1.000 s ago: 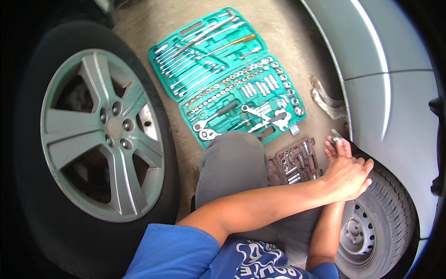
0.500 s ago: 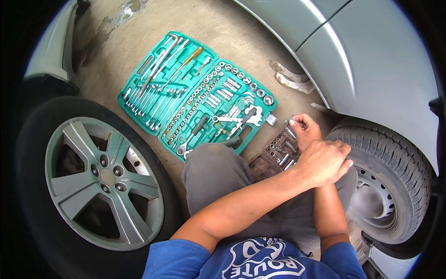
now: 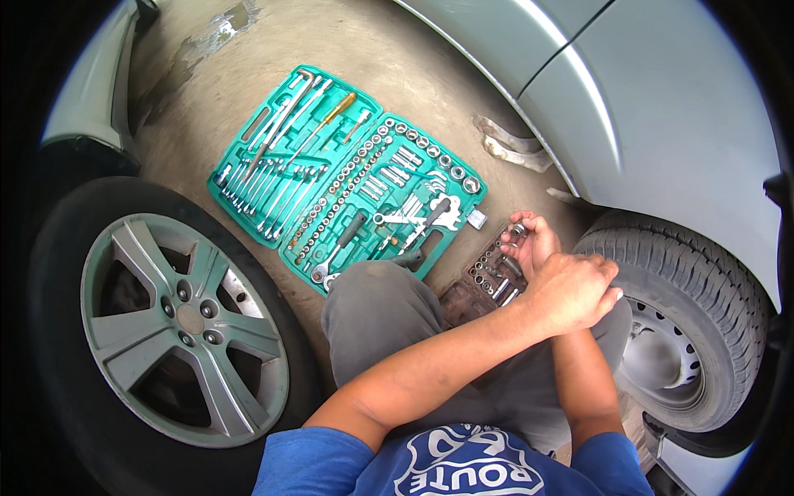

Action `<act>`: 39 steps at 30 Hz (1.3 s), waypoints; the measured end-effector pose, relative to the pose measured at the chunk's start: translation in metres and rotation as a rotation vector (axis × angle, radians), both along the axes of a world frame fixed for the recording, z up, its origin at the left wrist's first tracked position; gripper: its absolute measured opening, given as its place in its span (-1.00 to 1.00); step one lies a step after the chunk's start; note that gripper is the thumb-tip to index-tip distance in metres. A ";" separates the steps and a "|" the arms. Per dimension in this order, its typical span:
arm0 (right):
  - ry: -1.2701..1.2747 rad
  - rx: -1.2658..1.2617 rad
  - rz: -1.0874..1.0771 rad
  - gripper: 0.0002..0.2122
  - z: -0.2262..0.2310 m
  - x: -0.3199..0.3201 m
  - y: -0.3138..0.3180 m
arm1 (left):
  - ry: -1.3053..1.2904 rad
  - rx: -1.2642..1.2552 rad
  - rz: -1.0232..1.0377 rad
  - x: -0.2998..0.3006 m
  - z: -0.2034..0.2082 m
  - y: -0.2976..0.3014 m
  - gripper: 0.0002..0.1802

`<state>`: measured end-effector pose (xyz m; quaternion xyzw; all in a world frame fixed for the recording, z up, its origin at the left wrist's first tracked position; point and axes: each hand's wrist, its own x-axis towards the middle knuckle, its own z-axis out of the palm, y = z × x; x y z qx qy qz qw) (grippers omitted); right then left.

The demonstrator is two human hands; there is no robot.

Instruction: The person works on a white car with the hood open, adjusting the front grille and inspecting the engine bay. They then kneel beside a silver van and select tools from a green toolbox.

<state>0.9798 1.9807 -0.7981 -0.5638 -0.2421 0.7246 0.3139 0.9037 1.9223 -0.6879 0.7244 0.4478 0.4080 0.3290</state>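
An alloy wheel (image 3: 188, 318) stands leftmost, then a green tool case (image 3: 370, 104) open on the floor (image 3: 347, 41) and a brown socket case (image 3: 463, 306). Beside that, the right hand (image 3: 541, 241), fingers curled, holds a metal socket (image 3: 518, 230); this looks like a handling step, calling for steady fingertips. The left hand (image 3: 575, 285) bends loosely over the right wrist, its contents hidden.

Watching from far away, I see big white letters (image 3: 490, 476) and numbers (image 3: 444, 445) on the front of the blue shirt (image 3: 463, 460). They sit in a shield (image 3: 468, 468) with a white edge. The print looks upside down to me, and cloth folds bend it.
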 end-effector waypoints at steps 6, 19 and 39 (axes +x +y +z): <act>-0.689 0.493 0.483 -0.79 -0.057 -0.062 0.058 | -0.102 -0.108 0.043 -0.007 0.020 0.007 -0.62; -1.305 0.863 1.143 -0.64 -0.106 -0.139 0.116 | -0.263 -0.091 0.116 -0.022 0.040 0.009 -0.65; -1.250 0.957 1.199 -0.70 -0.099 -0.137 0.124 | -0.369 -0.176 0.196 -0.040 0.028 0.033 -0.61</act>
